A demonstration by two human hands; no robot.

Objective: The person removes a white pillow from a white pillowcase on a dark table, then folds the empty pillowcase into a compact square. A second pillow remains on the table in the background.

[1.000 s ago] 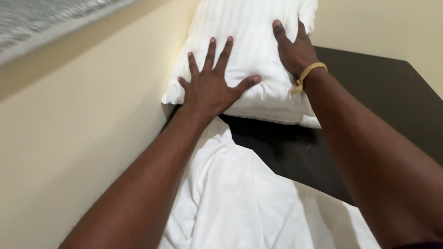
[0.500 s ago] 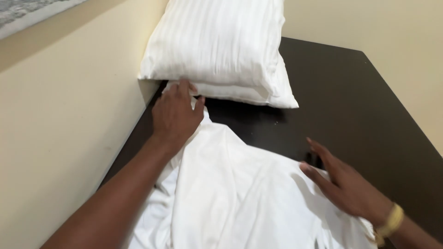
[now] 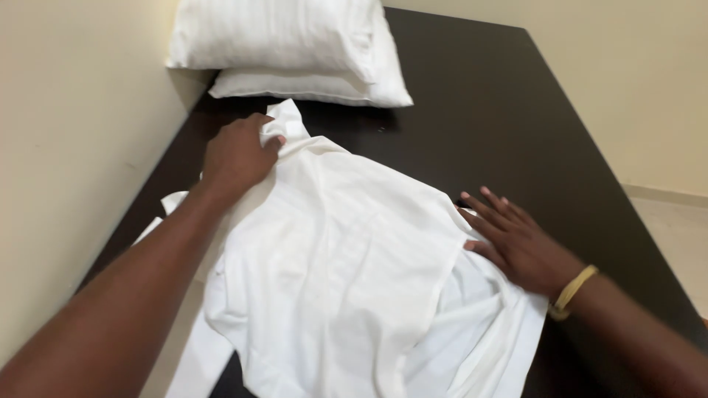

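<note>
A crumpled white shirt [image 3: 354, 273] lies spread on a dark table [image 3: 501, 118]. My left hand [image 3: 237, 156] grips the shirt near its collar at the upper left, fingers closed on the fabric. My right hand [image 3: 516, 239] rests flat on the shirt's right edge with fingers spread; a yellow band is on that wrist. Two stacked white pillows [image 3: 295, 44] sit at the table's far end, apart from both hands.
A cream wall [image 3: 74, 147] runs close along the table's left side. Another cream wall stands behind the table on the right, and pale floor [image 3: 678, 236] shows past the right edge.
Both hands left the pillow and came down to the shirt. The left hand drew the collar end toward me; the right hand settled on the shirt's right edge.
</note>
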